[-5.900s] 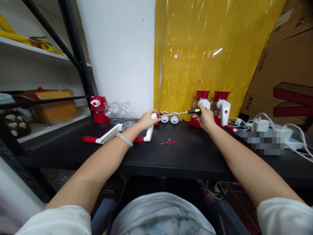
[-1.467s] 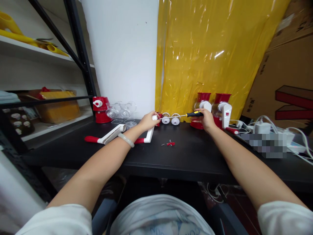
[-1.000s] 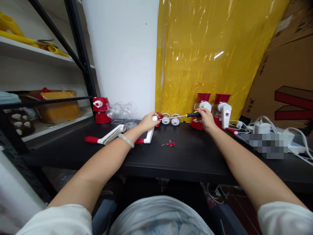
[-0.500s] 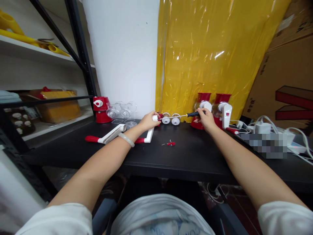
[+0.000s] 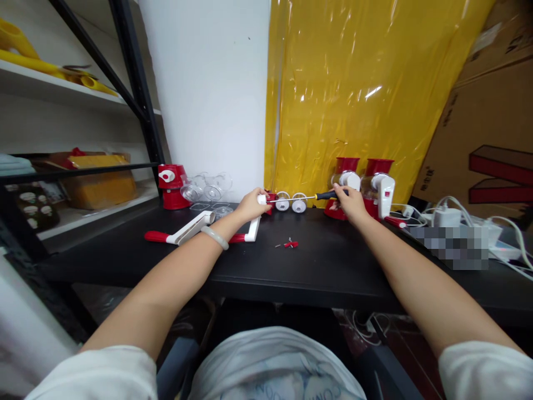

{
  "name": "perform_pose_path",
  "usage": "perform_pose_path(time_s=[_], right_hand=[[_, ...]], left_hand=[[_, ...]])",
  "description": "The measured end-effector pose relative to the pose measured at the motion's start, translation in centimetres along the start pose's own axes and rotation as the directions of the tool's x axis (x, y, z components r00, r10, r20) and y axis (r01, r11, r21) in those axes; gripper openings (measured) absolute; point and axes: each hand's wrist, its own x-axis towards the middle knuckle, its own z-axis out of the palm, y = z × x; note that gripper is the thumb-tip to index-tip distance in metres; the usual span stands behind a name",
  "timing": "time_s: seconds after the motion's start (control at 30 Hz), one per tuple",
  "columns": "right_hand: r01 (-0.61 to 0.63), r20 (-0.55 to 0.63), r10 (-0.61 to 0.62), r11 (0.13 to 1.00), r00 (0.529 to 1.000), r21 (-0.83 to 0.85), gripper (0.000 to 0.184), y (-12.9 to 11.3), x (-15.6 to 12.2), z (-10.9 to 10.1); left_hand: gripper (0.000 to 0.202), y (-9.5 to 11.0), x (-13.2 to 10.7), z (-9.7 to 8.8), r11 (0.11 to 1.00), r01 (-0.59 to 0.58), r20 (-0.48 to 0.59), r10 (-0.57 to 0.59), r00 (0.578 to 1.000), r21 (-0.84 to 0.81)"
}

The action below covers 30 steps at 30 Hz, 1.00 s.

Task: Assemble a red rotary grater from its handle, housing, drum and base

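Observation:
My left hand is closed around a white crank handle with a red grip; its white end pokes out past my fingertips. My right hand grips the dark handle of a screwdriver, whose long metal shaft points left to that white end. Whether the tip sits in a screw is too small to tell. On the black table below lie a small red piece and a screw-like bit. Another white crank handle with a red grip lies beside my left forearm.
Two red-and-white rotary graters stand behind my right hand. Round white-and-clear parts sit at the back middle. A red grater base and clear drums stand at back left. Chargers and cables lie at right.
My left hand and the crank handle have shifted slightly left and up. The screwdriver has moved slightly left with my right hand.

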Motion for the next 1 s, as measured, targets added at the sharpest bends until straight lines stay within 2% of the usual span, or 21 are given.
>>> perform_pose_path(time_s=[0.1, 0.23, 0.47, 0.67, 0.77, 0.9, 1.0], right_hand=[[-0.066, 0.038, 0.065, 0.997, 0.997, 0.038, 0.04, -0.3, -0.2, 0.1], [-0.182, 0.117, 0.166, 0.972, 0.979, 0.147, 0.02, -0.9, -0.6, 0.1], [-0.196, 0.203, 0.158, 0.963, 0.966, 0.185, 0.011, -1.0, -0.6, 0.1], [-0.109, 0.25, 0.075, 0.986, 0.965, 0.127, 0.03, -0.2, -0.5, 0.2], [-0.075, 0.245, 0.052, 0.993, 0.968, 0.087, 0.034, 0.0, -0.4, 0.2], [-0.129, 0.241, 0.104, 0.987, 0.965, 0.091, 0.027, -0.2, -0.4, 0.1], [-0.192, 0.291, 0.142, 0.969, 0.946, 0.152, 0.024, -0.5, -0.5, 0.0]], left_hand=[[0.033, -0.1, 0.1, 0.1, 1.0, 0.017, -0.015, -0.017, 1.0, -0.019], [0.032, -0.3, 0.3, 0.3, 0.997, 0.038, -0.016, -0.039, 0.999, -0.067], [0.033, -1.6, 0.8, 0.8, 0.983, 0.1, -0.01, -0.103, 0.995, -0.153], [0.031, -1.9, 1.0, 1.0, 0.965, 0.162, 0.001, -0.166, 0.986, -0.208], [0.03, -1.7, 0.9, 1.0, 0.958, 0.176, 0.01, -0.179, 0.984, -0.226], [0.03, -1.6, 0.9, 1.0, 0.954, 0.194, 0.013, -0.196, 0.98, -0.227], [0.029, -1.7, 0.9, 1.1, 0.958, 0.191, 0.005, -0.195, 0.981, -0.216]])
